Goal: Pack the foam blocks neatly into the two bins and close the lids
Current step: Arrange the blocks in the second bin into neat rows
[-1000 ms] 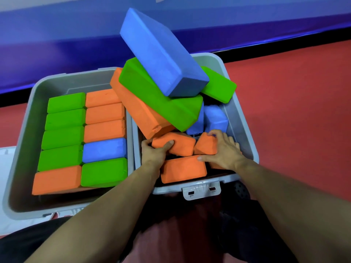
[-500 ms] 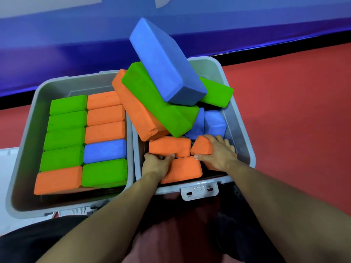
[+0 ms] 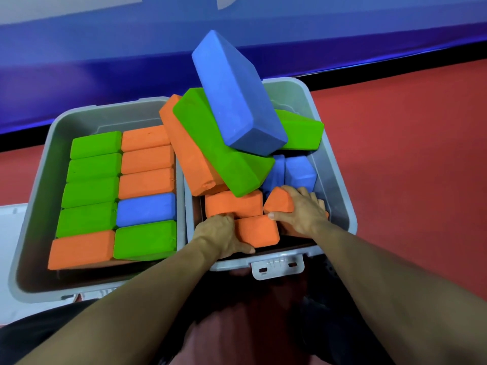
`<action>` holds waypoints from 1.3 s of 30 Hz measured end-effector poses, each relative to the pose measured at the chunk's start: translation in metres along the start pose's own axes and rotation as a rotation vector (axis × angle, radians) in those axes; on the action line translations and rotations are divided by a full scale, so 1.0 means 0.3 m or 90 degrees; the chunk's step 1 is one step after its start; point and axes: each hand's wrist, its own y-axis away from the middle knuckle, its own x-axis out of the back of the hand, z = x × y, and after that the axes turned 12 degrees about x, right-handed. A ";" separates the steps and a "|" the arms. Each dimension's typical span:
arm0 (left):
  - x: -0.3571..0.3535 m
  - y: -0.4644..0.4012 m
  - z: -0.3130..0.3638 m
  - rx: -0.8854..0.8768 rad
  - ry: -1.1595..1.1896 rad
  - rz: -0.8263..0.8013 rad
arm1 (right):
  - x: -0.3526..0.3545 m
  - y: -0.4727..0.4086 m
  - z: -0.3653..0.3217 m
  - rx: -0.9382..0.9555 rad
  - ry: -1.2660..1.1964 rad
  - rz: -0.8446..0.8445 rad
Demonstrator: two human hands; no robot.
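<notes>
Two grey plastic bins stand side by side on a red floor (image 3: 421, 154), before a blue wall panel (image 3: 105, 61). The left grey plastic bin (image 3: 34, 206) holds ten rectangular foam blocks on edge in two neat columns: a column of four green blocks over one orange block (image 3: 81, 250), and beside it a column of three orange blocks, one blue block (image 3: 146, 209) and one green block (image 3: 145, 239). The right grey plastic bin (image 3: 340, 185) carries a loose pile: a large blue foam block (image 3: 234, 96) leans tilted on a long green foam block (image 3: 221, 151), which lies against a long orange foam block (image 3: 184, 151); another green block (image 3: 300, 130) lies behind, and two small blue blocks (image 3: 300, 171) stand below. The left hand (image 3: 224, 235) has its grip curled round the near orange foam block (image 3: 259, 230), fingers touching the orange block behind it (image 3: 234, 202). The right hand (image 3: 300, 209) grasps a tilted orange foam block (image 3: 279, 202). A grey latch (image 3: 276, 267) hangs from the right bin's near rim.
</notes>
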 end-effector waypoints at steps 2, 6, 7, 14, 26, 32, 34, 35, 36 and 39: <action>-0.016 -0.009 -0.026 -0.028 0.022 -0.001 | 0.002 -0.008 -0.002 0.000 -0.003 -0.005; -0.021 -0.023 -0.053 -0.062 0.077 0.011 | 0.010 -0.025 -0.002 0.001 -0.005 -0.009; -0.020 -0.026 -0.053 -0.070 0.089 0.007 | 0.013 -0.026 -0.001 -0.001 -0.007 -0.010; 0.000 -0.046 -0.072 -0.110 0.033 -0.005 | 0.027 -0.018 0.008 0.018 -0.014 -0.019; 0.050 -0.043 -0.106 -0.123 -0.136 0.049 | 0.110 0.008 0.045 0.097 0.032 -0.066; 0.044 -0.042 -0.111 -0.122 -0.150 0.055 | 0.183 -0.009 -0.033 0.176 0.162 -0.089; 0.036 -0.039 -0.107 -0.121 -0.156 0.055 | 0.214 -0.009 -0.050 0.194 0.186 -0.106; 0.035 -0.038 -0.106 -0.121 -0.156 0.054 | 0.227 -0.004 -0.058 0.207 0.195 -0.117; 0.036 -0.037 -0.104 -0.123 -0.153 0.056 | 0.240 0.001 -0.067 0.222 0.207 -0.127; 0.043 -0.033 -0.104 -0.128 -0.155 0.051 | 0.281 0.010 -0.078 0.269 0.240 -0.155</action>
